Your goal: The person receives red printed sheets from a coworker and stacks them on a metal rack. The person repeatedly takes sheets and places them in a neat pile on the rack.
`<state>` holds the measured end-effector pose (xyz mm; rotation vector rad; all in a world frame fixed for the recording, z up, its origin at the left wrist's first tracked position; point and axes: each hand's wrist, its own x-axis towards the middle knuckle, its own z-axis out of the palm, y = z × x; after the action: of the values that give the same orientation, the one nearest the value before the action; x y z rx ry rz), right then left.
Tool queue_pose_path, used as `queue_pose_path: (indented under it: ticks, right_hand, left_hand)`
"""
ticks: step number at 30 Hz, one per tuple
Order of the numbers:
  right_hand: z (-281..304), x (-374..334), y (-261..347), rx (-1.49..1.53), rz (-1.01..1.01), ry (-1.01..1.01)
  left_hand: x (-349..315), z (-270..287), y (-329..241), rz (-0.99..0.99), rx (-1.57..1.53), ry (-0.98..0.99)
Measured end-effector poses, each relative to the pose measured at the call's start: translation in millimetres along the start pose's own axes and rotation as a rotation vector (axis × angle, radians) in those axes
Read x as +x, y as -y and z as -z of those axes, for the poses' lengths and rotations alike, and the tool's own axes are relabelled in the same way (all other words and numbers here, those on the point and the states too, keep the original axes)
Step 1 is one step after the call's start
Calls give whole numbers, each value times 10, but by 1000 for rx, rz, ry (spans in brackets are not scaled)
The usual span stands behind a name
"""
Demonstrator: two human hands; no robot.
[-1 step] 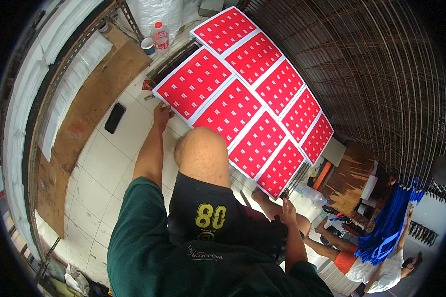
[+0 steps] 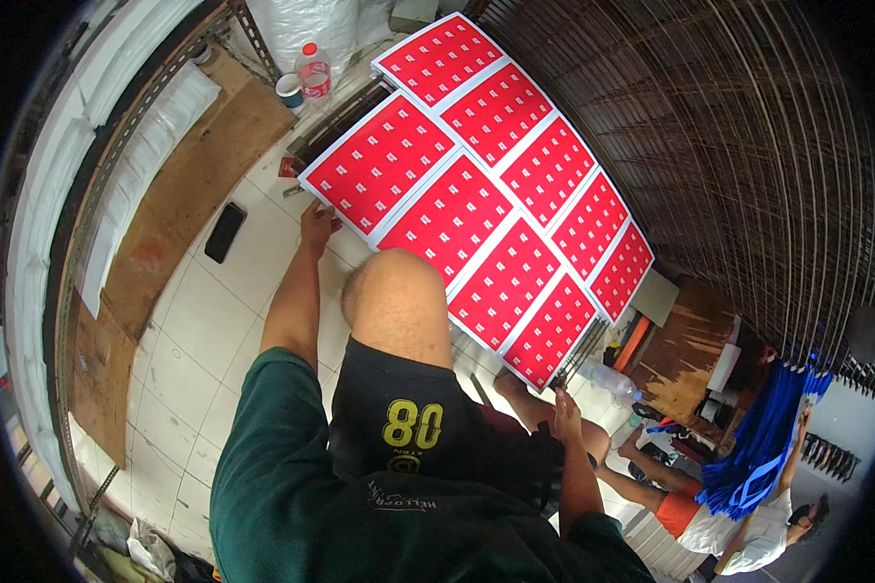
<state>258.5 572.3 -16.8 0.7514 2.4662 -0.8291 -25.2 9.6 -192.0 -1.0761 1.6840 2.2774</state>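
Several red printed sheets (image 2: pixel 452 219) with small white marks lie in two rows on a dark wire rack (image 2: pixel 332 109). My left hand (image 2: pixel 316 225) reaches forward, and its fingers pinch the near edge of the leftmost red sheet (image 2: pixel 379 160). My right hand (image 2: pixel 566 413) is at the near corner of the rightmost red sheet (image 2: pixel 546 335); its grip is too small to make out. My bare knee (image 2: pixel 399 296) rises between my arms, just below the sheets.
A black phone (image 2: pixel 225 231) lies on the white tiled floor at left, beside a brown board (image 2: pixel 180 185). A plastic bottle (image 2: pixel 314 73) and a cup (image 2: pixel 290 90) stand beyond the sheets. Another person (image 2: pixel 710 525) sits at lower right near blue cloth (image 2: pixel 763 437).
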Motion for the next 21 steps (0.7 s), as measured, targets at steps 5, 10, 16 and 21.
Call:
queue_pose_path:
  ticks: [5, 10, 16, 21]
  right_hand:
    - [51, -28, 66, -36, 23, -35]
    - [346, -238, 78, -195, -65, -177]
    - [834, -345, -231, -227, 96, -675]
    - [812, -647, -673, -205, -60, -880]
  left_hand:
    - [61, 79, 45, -52, 443, -219]
    - [-318, -273, -494, -266, 869, -454]
    - [-1163, -2202, -1938, -737, 507, 305]
    - [-2658, -4002, -2610, -351, 210, 1043]
